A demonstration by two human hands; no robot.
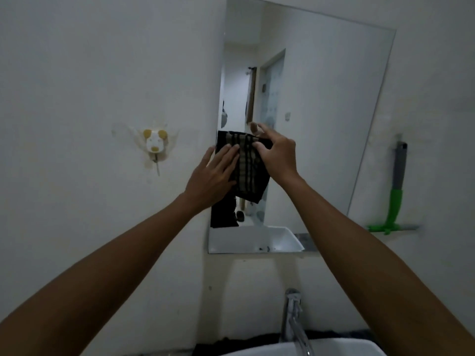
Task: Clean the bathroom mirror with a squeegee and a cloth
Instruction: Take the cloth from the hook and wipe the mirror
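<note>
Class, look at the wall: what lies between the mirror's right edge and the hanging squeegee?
Only bare white wall separates the mirror from the squeegee, as the head view shows.

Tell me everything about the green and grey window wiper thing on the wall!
The green and grey plastic squeegee hangs against the white wall, just right of the frameless rectangular mirror. Its grey handle points up and its green neck widens down into a crossbar with a pale blade along the bottom. Nobody is touching it; both hands are busy elsewhere. What holds it up is too blurry to tell.
</note>
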